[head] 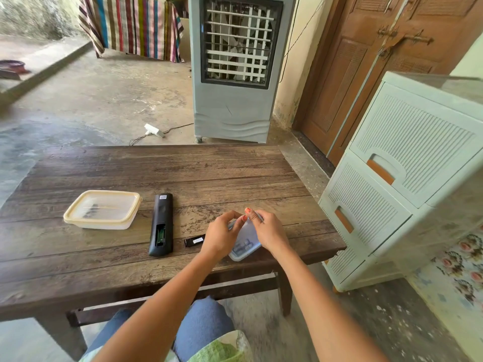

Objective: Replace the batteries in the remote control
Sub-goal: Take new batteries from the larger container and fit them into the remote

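- The remote control [161, 224] lies face-down on the wooden counter [209, 165], its battery bay uncovered at the near end.
- The black battery cover [194, 241] lies just right of it.
- Further right, the left grip [222, 236] and right grip [269, 233] both grasp a small blue-lidded box [245, 244], fingertips pinching its far edge.
- A yellow-rimmed box [102, 209], lid on, sits left of the remote.

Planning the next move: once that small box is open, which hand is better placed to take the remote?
Left, probably. The left hand grips the small blue box on the side nearer the remote control; the right hand would have to cross over.
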Demonstrator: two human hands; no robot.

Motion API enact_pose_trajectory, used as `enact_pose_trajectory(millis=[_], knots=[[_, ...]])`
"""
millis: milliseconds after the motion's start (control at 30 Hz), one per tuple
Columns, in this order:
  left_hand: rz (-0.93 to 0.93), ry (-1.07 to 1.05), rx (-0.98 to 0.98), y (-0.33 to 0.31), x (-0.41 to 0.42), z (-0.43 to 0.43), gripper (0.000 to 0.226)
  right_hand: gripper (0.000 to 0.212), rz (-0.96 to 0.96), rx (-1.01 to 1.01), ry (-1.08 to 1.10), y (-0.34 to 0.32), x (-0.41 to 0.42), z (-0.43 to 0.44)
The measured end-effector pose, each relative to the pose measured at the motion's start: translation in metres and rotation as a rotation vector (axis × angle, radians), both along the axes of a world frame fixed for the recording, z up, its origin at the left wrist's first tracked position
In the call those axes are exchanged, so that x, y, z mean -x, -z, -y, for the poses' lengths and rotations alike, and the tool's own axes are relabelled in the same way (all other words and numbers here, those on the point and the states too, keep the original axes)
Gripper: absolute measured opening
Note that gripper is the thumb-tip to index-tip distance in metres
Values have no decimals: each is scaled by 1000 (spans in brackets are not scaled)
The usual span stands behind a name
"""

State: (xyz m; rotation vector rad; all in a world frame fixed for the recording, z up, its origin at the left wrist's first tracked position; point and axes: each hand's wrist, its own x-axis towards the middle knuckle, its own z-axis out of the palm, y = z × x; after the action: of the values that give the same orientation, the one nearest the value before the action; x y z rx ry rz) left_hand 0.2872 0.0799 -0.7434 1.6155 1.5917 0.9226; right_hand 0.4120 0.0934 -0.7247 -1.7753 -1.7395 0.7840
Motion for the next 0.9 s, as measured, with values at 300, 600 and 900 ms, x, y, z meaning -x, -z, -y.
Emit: enact_pose_trajectory(millis=[300,600,900], knots=[[179,-246,48,1,-4,13,31,43,-45,-19,155,3,3,5],[542,-346,230,-3,-15,23,38,28,-264,77,398,6,1,15],[386,-288,151,-2,-17,18,48,23,-388,146,429,8,-32,21]])
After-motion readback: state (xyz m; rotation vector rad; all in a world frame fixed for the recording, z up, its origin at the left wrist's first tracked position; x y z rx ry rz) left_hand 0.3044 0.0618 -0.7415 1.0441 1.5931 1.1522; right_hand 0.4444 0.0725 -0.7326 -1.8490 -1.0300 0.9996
